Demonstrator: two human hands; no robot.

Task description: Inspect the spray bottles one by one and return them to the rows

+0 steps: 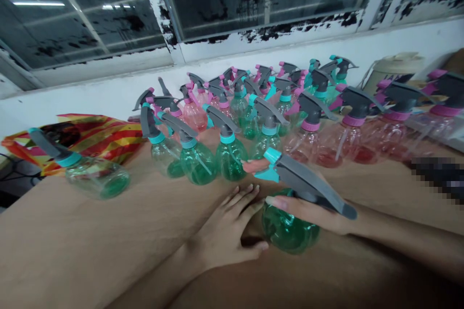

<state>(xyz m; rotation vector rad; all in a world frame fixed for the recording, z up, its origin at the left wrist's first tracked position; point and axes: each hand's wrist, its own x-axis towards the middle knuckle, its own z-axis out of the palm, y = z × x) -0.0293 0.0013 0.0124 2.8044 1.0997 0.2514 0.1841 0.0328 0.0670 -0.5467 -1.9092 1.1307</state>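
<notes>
Over the brown surface (47, 251), just below and right of centre, a green spray bottle (290, 231) is being gripped by the right hand (308, 211), the left hand (224, 236) being spread open beside it; crowded bottles (199, 166) beyond are being exposed to toppling, should its jutting nozzle (271, 155) catch one.

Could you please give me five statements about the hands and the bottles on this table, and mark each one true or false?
1. The right hand holds a spray bottle. True.
2. Its nozzle is pink. False: the nozzle is turquoise.
3. The left hand is open, palm down. True.
4. A striped bag lies behind the leftmost bottle. True.
5. Every bottle is green. False: the pink bottles stand toward the right and at the back.
</notes>
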